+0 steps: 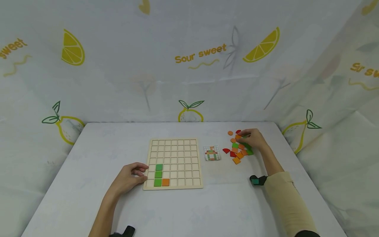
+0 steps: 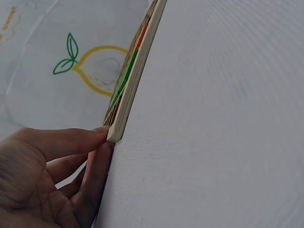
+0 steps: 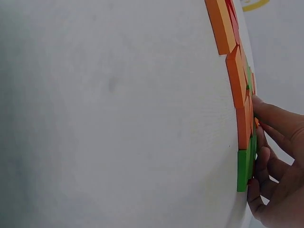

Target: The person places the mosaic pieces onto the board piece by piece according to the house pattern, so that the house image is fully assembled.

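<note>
A square wooden grid board (image 1: 180,161) lies on the table with three green squares (image 1: 158,174) in one column and an orange square (image 1: 165,182) beside the lowest. My left hand (image 1: 131,176) touches the board's left edge with thumb and fingertips; the left wrist view has the thumb at the board's corner. Over a heap of loose coloured pieces (image 1: 235,150), my right hand (image 1: 253,138) reaches down, thumb and forefinger apart near an orange piece (image 1: 238,137). Its palm covers part of the heap. From the right wrist, orange pieces (image 3: 243,126) and a green piece (image 3: 243,168) show edge-on beside the fingers.
Between board and heap lies a small card (image 1: 212,153) with a coloured figure on a grid. Orange discs (image 1: 230,133) and red rounded pieces (image 1: 226,150) sit around the heap. A lemon-printed cloth (image 1: 189,72) hangs behind the white table (image 1: 207,210).
</note>
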Tool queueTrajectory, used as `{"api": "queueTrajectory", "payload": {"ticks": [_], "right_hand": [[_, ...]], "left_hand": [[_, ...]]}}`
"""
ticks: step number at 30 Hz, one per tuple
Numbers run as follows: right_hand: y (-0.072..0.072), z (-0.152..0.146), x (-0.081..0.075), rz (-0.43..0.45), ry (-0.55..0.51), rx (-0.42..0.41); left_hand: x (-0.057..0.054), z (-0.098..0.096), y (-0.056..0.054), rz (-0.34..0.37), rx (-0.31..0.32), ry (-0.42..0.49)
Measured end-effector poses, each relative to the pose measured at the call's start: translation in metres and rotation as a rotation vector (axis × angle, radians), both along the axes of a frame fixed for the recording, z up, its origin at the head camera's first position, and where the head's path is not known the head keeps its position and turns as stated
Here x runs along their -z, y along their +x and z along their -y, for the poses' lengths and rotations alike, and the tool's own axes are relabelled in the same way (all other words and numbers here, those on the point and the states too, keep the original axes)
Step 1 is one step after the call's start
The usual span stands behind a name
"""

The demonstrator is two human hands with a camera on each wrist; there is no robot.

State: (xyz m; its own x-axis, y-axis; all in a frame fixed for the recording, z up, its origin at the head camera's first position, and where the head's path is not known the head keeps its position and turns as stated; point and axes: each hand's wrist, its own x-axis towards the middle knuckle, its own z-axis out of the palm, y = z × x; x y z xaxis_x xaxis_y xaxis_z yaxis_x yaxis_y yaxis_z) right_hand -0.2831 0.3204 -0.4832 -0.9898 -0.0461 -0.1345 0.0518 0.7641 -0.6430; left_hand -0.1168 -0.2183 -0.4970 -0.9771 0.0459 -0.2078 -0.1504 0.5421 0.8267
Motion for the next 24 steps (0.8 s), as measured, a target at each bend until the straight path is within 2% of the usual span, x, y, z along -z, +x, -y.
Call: {"api": "queueTrajectory", "payload": {"ticks": [10,17,24], "right_hand": [[0.001,0.002,-0.001,-0.062,0.019,-0.022],[0.006,0.003,-0.003,-0.069,-0.027,-0.021],[0.014,0.022,-0.014,-0.126,-0.081,-0.093]], "left_hand": [[0.001,0.0,0.001,-0.005,0.005,0.004],[0.002,0.001,0.0,-0.01,0.012,0.004],[0.001,0.001,0.001,-0.009,0.011,-0.001]]}}
